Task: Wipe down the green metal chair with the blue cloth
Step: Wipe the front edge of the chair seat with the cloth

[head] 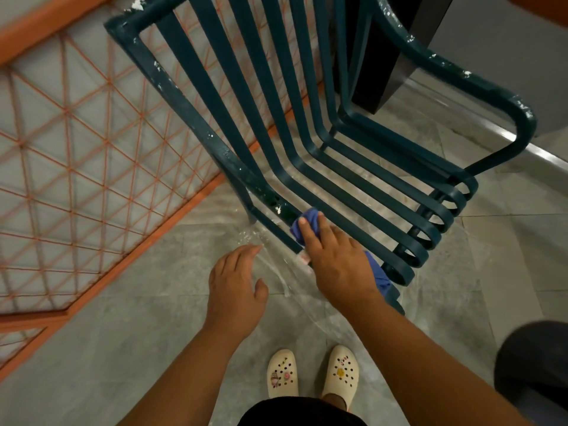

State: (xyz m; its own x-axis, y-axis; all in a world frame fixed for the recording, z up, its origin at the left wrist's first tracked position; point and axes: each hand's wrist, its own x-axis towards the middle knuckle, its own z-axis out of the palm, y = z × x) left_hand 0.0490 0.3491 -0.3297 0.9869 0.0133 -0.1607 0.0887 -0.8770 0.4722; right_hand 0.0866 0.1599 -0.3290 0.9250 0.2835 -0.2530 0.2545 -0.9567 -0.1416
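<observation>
A dark green metal chair (307, 124) with long slats and chipped paint stands in front of me, its back toward the left. My right hand (335, 259) presses the blue cloth (302, 221) on the near side rail of the seat, fingers lying over the cloth; more cloth shows under my wrist. My left hand (236, 287) hovers just left of the rail, fingers relaxed, holding nothing.
An orange metal grille (92, 155) runs along the left behind the chair. A black panel (387, 56) and a grey wall with a shiny ledge stand at the right. My feet in cream clogs (310, 373) stand on the grey tiled floor. A dark rounded object (534, 364) sits at the right edge.
</observation>
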